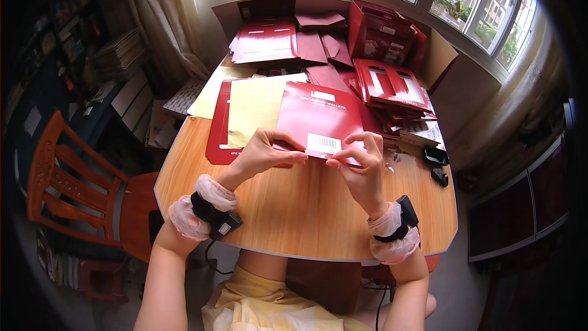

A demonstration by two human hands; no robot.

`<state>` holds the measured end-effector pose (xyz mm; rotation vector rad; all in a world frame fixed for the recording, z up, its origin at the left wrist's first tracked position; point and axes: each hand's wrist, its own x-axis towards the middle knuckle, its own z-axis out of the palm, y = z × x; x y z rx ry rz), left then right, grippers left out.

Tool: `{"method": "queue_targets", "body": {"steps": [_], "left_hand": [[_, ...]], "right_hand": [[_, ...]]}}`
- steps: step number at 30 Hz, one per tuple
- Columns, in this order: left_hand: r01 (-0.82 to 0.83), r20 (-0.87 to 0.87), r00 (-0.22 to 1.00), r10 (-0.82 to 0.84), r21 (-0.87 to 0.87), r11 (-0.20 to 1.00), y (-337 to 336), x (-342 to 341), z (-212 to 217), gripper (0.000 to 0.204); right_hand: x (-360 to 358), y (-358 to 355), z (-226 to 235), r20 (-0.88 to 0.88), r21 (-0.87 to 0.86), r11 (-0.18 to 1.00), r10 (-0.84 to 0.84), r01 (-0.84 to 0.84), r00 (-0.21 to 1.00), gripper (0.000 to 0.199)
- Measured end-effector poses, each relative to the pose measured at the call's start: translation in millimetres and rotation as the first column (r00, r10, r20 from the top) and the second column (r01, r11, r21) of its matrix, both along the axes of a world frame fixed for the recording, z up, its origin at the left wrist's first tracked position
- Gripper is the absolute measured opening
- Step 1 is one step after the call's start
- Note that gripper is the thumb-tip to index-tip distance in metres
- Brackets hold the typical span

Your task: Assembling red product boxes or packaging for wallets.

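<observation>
Card (pixel 315 122), red: one, over the counter (pixel 294 214). Left hand (pixel 260 154): arched, thumb and fingers pinching card's lower left corner. Right hand (pixel 362 168): fingers curled, pinching card's lower right edge. Markings: white lettering (pixel 315 102), upright, across card's upper part; white barcode label (pixel 324 144), lower edge. Yellow sheet (pixel 257 107): left of card.

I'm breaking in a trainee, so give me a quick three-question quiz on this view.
1. What do the left hand and right hand both hold?
2. True or false: the wooden chair is to the right of the table.
3. The sheet just beyond the left hand is: A blue, B yellow, C green?

Key:
1. A red card piece with a white barcode label.
2. False; it is on the left.
3. B.
</observation>
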<state>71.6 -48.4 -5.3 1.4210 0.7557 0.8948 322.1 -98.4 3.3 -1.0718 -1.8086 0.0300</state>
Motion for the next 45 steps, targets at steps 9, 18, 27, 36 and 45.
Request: {"method": "queue_targets", "body": {"steps": [9,18,27,36,45], "left_hand": [[-0.054,0.064,0.997,0.047,0.114,0.992,9,-7,-2,0.017],[-0.061,0.116,0.993,0.023,0.341,0.938,13,-8,-7,0.011],[0.043,0.042,0.997,-0.062,0.365,0.93,11,-13,2,0.018],[0.213,0.034,0.975,-0.218,0.122,0.969,35,-31,-16,0.024],[0.054,0.072,0.996,-0.044,-0.142,0.988,23,-3,-22,0.042]], "right_hand": [[16,7,5,0.046,0.07,0.997,-0.048,0.045,0.998,0.017],[27,28,-22,-0.699,-0.509,0.774,-0.114,-0.378,0.706,0.047],[21,16,-4,-0.835,-0.411,0.651,0.011,-0.638,0.55,0.031],[23,12,-9,-0.74,-0.199,0.9,0.121,-0.387,0.661,0.023],[-5,9,-20,-0.734,-0.065,0.941,0.18,-0.331,0.655,0.029]]}}
